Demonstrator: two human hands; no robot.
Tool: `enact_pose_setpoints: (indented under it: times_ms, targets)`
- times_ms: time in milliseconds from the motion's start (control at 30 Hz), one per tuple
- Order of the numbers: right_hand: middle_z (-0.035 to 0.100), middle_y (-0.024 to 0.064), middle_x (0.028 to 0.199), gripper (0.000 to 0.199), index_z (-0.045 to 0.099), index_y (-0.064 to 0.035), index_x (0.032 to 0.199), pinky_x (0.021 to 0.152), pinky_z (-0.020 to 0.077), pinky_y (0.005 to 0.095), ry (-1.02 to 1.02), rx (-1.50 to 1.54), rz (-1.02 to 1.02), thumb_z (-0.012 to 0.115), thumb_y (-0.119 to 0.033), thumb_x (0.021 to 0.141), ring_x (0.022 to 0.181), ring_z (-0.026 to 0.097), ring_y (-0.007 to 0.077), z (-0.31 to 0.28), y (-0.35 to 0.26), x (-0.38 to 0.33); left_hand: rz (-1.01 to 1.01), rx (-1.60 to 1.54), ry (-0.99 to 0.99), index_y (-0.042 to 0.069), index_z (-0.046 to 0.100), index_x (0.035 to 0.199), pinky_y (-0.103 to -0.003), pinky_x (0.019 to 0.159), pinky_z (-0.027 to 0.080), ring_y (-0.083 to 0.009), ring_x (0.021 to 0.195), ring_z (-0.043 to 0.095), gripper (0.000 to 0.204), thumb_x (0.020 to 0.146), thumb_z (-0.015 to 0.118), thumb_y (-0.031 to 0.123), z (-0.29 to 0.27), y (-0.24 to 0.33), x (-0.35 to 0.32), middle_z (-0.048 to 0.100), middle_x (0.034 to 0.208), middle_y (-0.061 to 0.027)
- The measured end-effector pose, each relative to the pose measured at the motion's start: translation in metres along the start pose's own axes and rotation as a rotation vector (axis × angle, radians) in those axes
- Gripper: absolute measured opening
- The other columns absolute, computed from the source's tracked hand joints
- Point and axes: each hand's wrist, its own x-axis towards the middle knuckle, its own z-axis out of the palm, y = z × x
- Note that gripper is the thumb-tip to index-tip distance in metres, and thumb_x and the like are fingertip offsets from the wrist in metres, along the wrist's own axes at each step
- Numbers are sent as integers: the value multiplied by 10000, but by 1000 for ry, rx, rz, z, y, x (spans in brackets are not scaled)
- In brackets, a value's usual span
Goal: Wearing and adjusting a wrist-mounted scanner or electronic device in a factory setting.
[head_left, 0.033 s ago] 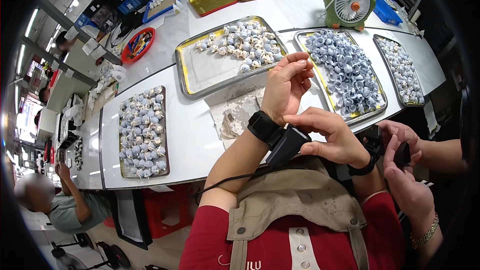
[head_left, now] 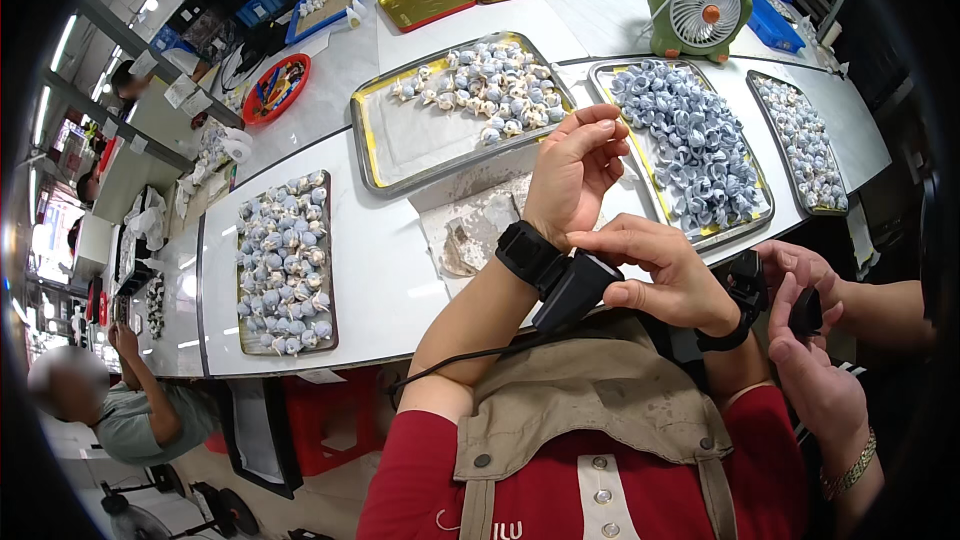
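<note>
My left hand (head_left: 580, 170) is raised over the table's near side, palm turned inward, fingers loosely curled and holding nothing. Around its wrist runs a black strap (head_left: 527, 252) that carries a black box-shaped device (head_left: 577, 292) with a cable. My right hand (head_left: 668, 275) reaches across to that device, thumb and forefinger on either side of its end. Another person's hands (head_left: 815, 360), one with a metal-banded watch (head_left: 850, 465), are at the dark strap on my right wrist. Beyond my left hand lies a tray (head_left: 375, 155) of blue-grey and cream shell-like pieces.
To the right stand a tray of blue-grey cup-shaped pieces (head_left: 690, 140) and a narrower filled tray (head_left: 800, 140). Another full tray (head_left: 285, 265) lies at the left. Farther back are a green fan (head_left: 698, 5), a red basin (head_left: 277, 90) and a gold tray (head_left: 427, 3).
</note>
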Motion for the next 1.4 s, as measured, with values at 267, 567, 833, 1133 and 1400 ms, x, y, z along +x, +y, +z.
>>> enact_pose_setpoints:
  times_ms: [267,567,833,1133,1400]
  targets:
    - [620,89,1012,334,565,-15,1212,801,453,270,-21,82,49,549,-159,911,899,583,161,-5,4,-3,-36,-54,-33,41,521,1090,-271,680,489,-145,785,580,214,877,514,59,-3,-7,4,607,893,-56]
    - [611,110,1142,317,556,5,1213,888,428,266,-13,296,172,513,-134,931,1020,568,144,-3,1,-6,-49,-45,5,49,532,1075,-263,681,493,-134,780,583,196,881,518,72,-2,-9,6,609,883,-43]
    - [590,77,1054,355,539,-28,1195,881,431,315,-219,42,211,590,-194,885,1018,548,159,-62,-26,10,-60,-49,16,46,545,1049,-216,604,477,-103,707,602,191,860,534,69,1,-16,9,619,832,-28]
    - [586,157,951,423,555,-12,1146,768,464,344,-580,-422,38,681,-184,782,873,577,234,-78,-60,45,-47,-13,25,7,529,1042,-258,682,503,-141,729,594,185,869,518,73,10,-25,17,611,859,-84]
    - [593,108,798,411,571,-5,1124,593,475,293,-706,-385,106,678,-128,747,645,584,189,-70,-109,50,-4,39,11,8,560,1005,-237,677,500,-119,741,585,155,865,521,62,25,-26,13,620,840,-74]
